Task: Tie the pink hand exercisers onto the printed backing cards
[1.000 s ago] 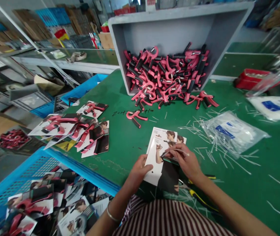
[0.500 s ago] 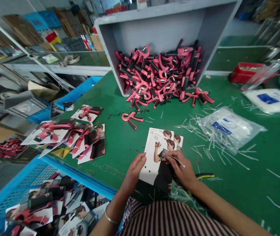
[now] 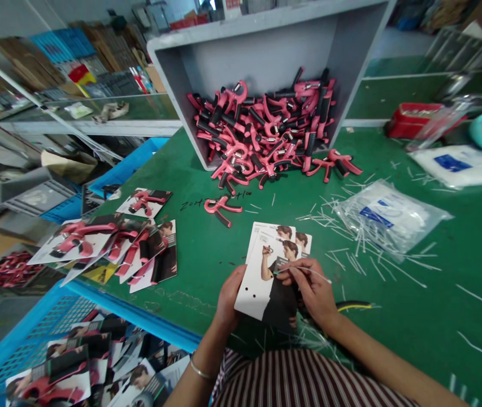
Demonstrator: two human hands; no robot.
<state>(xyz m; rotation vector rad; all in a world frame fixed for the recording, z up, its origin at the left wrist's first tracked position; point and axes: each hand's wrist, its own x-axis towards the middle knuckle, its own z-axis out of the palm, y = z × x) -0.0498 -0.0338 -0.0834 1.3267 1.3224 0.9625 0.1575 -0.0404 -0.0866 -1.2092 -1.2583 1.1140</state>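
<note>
My left hand (image 3: 230, 297) grips the left edge of a printed backing card (image 3: 252, 281), fingers behind it. The card shows a person's arm and has small holes low on its left. Over the card's right side, my right hand (image 3: 311, 285) pinches a thin white cable tie (image 3: 315, 273), its tail pointing right. Whether the tie passes through the card is hidden by the fingers. More printed cards (image 3: 304, 242) lie just behind this one. Beyond them a single pink-and-black hand grip (image 3: 222, 209) rests on the green table.
A grey bin (image 3: 244, 39) on its side spills pink hand grips (image 3: 261, 133). Carded grips (image 3: 134, 243) are stacked at left, above a blue crate (image 3: 24, 325) of more. Loose ties surround a plastic bag (image 3: 393, 217) at right. Yellow-black handled pliers (image 3: 353, 305) lie near my right wrist.
My left hand has shifted left and lower along the card, its thumb now behind the edge. The card is slightly turned. My right hand still pinches the cable tie. The view has shifted slightly.
</note>
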